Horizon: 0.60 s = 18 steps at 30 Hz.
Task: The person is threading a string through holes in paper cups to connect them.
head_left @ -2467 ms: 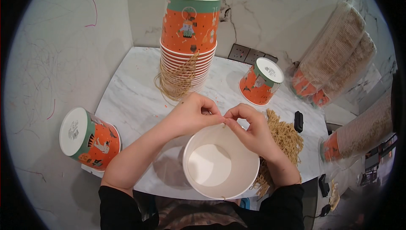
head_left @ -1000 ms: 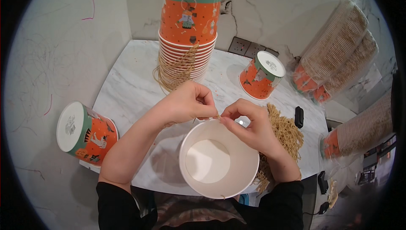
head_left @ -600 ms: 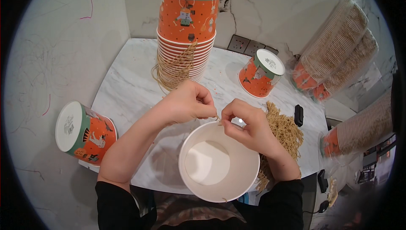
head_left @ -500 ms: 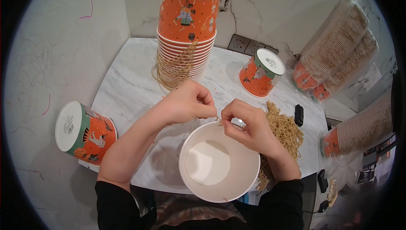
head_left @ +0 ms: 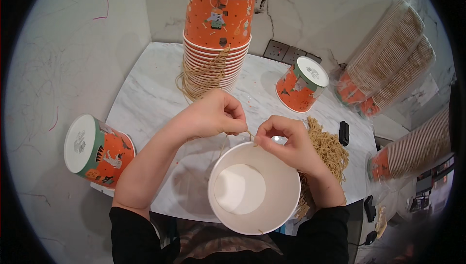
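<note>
A white-lined paper bucket [head_left: 254, 189] stands open-mouthed in front of me at the near edge of the marble table [head_left: 145, 99]. Both my hands meet at its far rim. My left hand [head_left: 213, 116] and my right hand [head_left: 284, 140] each pinch the same piece of thin tan cord [head_left: 250, 135] right at the rim. A pile of cut tan cords [head_left: 327, 150] lies under and beside my right wrist. Beyond my left hand rises a tall stack of orange buckets [head_left: 216, 31] with cord handles hanging down.
One orange bucket [head_left: 94, 150] lies on its side at the table's left edge; another [head_left: 301, 84] stands upside down at the back right. Wrapped sleeves of cups [head_left: 388, 67] lean at right, more cups [head_left: 412, 152] below. A small black object [head_left: 343, 133] and wall sockets [head_left: 284, 53] are nearby.
My hands have stayed at the bucket's far rim, shifting only slightly with the cord. The view has drifted a little.
</note>
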Each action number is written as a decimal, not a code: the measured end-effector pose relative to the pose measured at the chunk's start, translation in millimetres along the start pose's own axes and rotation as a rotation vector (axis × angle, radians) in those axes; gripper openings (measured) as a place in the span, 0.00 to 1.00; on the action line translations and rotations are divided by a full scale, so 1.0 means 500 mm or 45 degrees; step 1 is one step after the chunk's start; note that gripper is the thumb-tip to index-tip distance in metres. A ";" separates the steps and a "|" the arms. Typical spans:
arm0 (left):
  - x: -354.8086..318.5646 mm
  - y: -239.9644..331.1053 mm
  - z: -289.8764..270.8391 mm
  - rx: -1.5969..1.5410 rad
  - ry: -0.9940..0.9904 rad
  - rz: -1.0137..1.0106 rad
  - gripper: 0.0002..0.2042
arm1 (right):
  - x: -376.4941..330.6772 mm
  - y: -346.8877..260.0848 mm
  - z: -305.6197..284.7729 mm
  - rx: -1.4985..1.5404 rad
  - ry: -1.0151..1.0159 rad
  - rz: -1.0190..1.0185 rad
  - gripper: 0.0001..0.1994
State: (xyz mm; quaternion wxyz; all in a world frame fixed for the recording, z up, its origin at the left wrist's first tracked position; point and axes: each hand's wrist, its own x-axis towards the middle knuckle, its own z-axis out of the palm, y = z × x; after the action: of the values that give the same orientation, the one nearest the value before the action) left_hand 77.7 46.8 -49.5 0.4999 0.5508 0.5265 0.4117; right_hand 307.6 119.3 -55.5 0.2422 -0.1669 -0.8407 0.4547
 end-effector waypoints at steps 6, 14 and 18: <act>-0.004 0.004 0.009 -0.056 0.002 0.001 0.05 | 0.019 0.022 0.002 0.485 -0.070 0.420 0.09; -0.001 -0.007 0.016 -0.032 0.016 0.056 0.05 | 0.022 0.024 0.008 0.748 -0.112 0.595 0.06; -0.001 -0.005 0.020 0.096 0.055 0.072 0.06 | 0.022 0.024 0.006 0.841 -0.126 0.667 0.05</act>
State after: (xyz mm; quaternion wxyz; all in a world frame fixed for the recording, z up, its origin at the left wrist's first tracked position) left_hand 87.1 44.8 -53.3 0.4553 0.5749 0.5366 0.4174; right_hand 297.6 129.3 -64.1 0.1182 -0.2662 -0.5896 0.7534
